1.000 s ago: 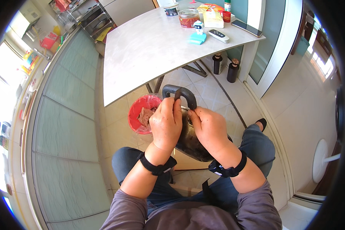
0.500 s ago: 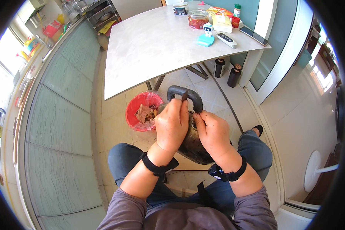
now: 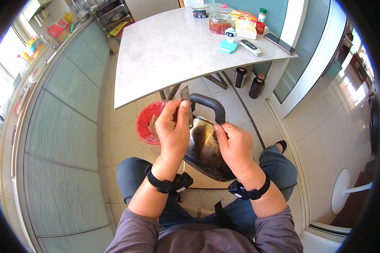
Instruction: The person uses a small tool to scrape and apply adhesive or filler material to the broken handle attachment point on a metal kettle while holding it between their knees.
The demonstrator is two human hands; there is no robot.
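Between my knees a metal pot (image 3: pixel 204 145), stained with dark soot, is tilted with its black loop handle (image 3: pixel 215 107) at the top. My right hand (image 3: pixel 237 143) is closed on the pot by the lower right end of that handle, thumb pressed against the metal. A thin, flat, grey metal blade (image 3: pixel 185 93) is pinched in my left hand (image 3: pixel 172 128), pointing up beside the handle's left end. Its lower end comes down near the pot's side; I cannot tell whether they touch. Just left of the pot, partly behind my left hand, is a red bin (image 3: pixel 144 130) with a liner and waste inside.
Ahead stands a white table (image 3: pixel 156 63) bearing a jar (image 3: pixel 219 26), a small toy robot (image 3: pixel 229 36), a remote (image 3: pixel 251 47) and a phone (image 3: pixel 279 44). Two dark bottles (image 3: pixel 256 87) are on the floor beneath its right side. Glass-fronted cabinets (image 3: pixel 63 126) line the left.
My left hand has moved left, away from the pot's surface, and raised the blade, uncovering a shiny, stained patch of metal. My right hand keeps nearly the same place on the pot.
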